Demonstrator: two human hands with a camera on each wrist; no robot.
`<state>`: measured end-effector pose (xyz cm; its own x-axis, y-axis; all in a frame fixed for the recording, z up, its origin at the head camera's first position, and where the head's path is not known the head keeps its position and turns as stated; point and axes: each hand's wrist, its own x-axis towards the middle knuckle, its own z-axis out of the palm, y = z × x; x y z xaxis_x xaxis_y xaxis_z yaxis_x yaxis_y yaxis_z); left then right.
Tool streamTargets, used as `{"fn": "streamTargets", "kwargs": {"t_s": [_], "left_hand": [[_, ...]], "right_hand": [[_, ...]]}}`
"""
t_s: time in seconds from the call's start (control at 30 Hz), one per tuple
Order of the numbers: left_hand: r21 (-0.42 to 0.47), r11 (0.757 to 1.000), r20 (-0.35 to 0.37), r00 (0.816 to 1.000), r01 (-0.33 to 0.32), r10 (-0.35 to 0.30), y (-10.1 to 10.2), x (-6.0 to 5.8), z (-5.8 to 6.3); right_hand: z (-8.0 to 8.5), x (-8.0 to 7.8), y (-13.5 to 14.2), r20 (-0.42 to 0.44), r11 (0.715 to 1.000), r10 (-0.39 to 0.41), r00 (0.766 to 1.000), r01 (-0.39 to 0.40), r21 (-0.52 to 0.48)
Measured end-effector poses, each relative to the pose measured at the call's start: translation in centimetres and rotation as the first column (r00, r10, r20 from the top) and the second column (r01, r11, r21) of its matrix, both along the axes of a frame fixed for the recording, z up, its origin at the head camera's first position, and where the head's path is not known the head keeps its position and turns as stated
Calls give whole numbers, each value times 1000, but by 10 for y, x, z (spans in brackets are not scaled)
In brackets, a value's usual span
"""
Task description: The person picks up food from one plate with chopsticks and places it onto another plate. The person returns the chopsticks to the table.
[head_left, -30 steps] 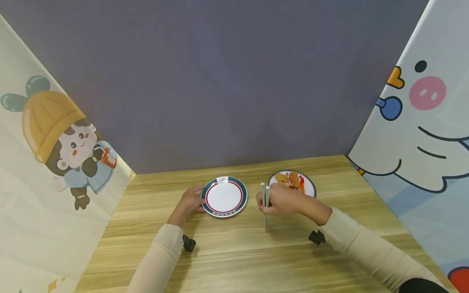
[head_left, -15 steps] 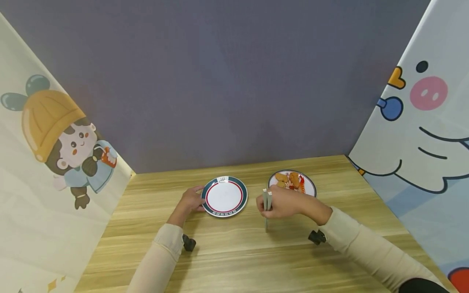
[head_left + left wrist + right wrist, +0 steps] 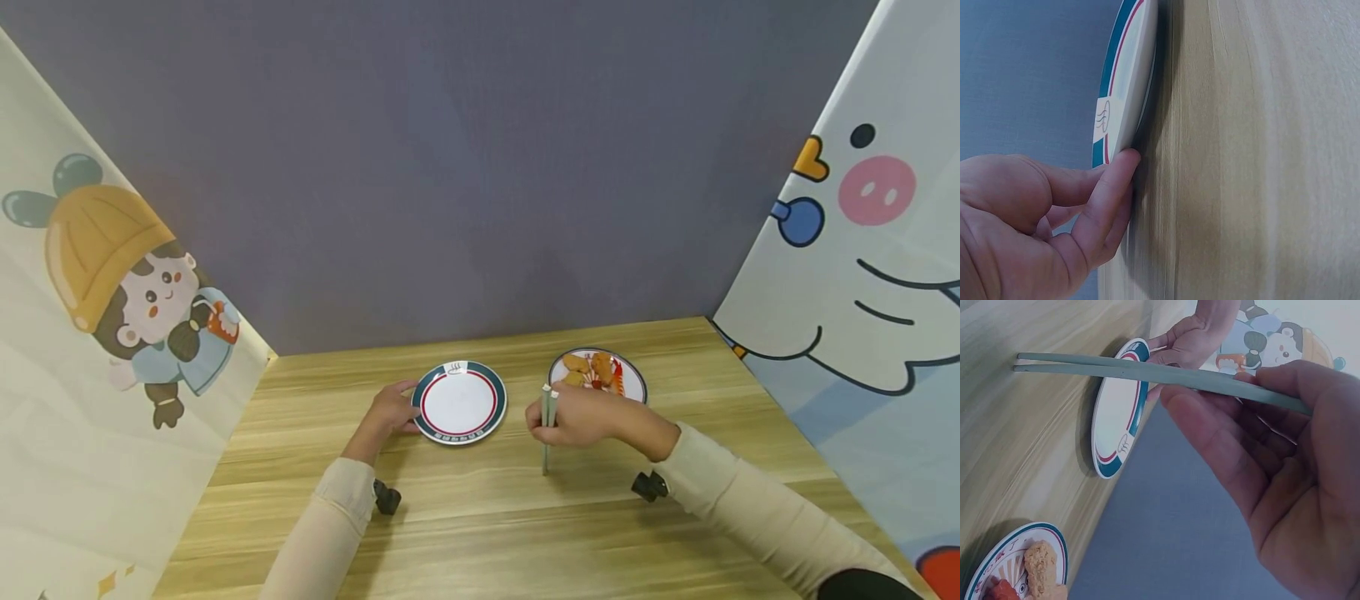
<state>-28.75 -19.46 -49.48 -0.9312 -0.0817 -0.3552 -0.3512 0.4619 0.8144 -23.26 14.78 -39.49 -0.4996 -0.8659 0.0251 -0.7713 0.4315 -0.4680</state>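
Observation:
My left hand (image 3: 392, 410) pinches the left rim of a white plate (image 3: 459, 403) with a green border and a red ring. In the left wrist view the thumb lies on the upper side and fingertips support the edge; the plate looks slightly raised there. My right hand (image 3: 581, 414) grips a pair of pale green chopsticks (image 3: 1147, 373), tips down over the table. Their tips sit close together with nothing between them. Behind that hand a second plate (image 3: 638, 387) bears fried brown pieces (image 3: 576, 363) and a red-and-white shrimp-like piece (image 3: 618, 379), partly hidden by the hand.
The wood-grain table (image 3: 465, 533) ends at a grey-blue partition (image 3: 480, 183) at the back. Printed cartoon sheets stand along both sides. A small black camera (image 3: 387, 498) is worn at the left wrist, and another (image 3: 648, 487) at the right.
The chopsticks' upper ends have shifted slightly in my right hand, tilting a little and drawing closer to its fingers. The left hand and both plates stay where they were.

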Motion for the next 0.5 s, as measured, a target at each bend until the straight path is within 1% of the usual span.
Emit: {"fn": "streamTargets", "kwargs": {"t_s": [0.1,0.17,0.23,0.33,0.4,0.5], "left_hand": [[-1,1000,-1,1000,-3,3,0,-1,-1],[-1,1000,3,1000,-4,4,0,-1,-1],[2,1000,9,1000,-11,11,0,-1,-2],[3,1000,14,1000,-13,13,0,-1,-1],[-1,1000,16,1000,-16,16,0,-1,0],[-11,1000,15,1000,-11,12,0,-2,0]], "right_hand": [[0,0,5,20,999,-27,999,28,-27],[-1,-1,10,40,996,-67,997,69,-52],[-1,-3,15,35,990,-103,994,106,-90],[1,-6,21,-15,979,-144,989,140,-145],[2,-9,25,-63,975,-156,986,143,-172],[3,-12,29,-106,971,-167,980,145,-192]]}}
